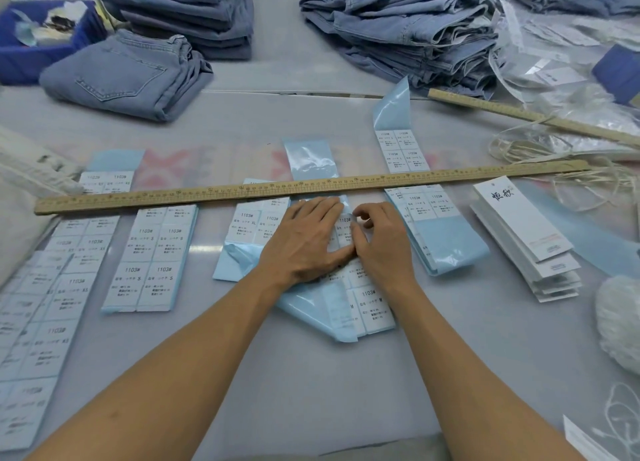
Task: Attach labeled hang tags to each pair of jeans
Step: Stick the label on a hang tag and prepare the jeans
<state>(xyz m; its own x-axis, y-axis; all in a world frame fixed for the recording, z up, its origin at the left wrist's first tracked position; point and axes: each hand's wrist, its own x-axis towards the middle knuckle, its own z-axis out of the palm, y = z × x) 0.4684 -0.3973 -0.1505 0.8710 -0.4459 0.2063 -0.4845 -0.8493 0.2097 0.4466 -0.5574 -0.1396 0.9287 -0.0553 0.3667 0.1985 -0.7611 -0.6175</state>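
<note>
I am peeling a size sticker off its blue backing so it can go on a hang tag. To the left, the sticker sheets (152,256) for the smaller sizes are lying flat on the tabletop (311,374), near the long wooden ruler (277,187). My left hand (304,242) is lying flat, fingers straight and together, pressing down the M sticker sheet (370,308) so it does not slide. Just beside it, touching at the thumbs, my right hand (379,242) is curling, its fingers pinching at the edge of one sticker (344,225). I judge it best to lift a corner slowly and keep the sticker from folding onto itself. Further right, the stack of hang tags (526,232) is waiting, well apart from my hands. The jeans (128,76) are lying folded at the far left, with more piled (398,27) at the far right.
</note>
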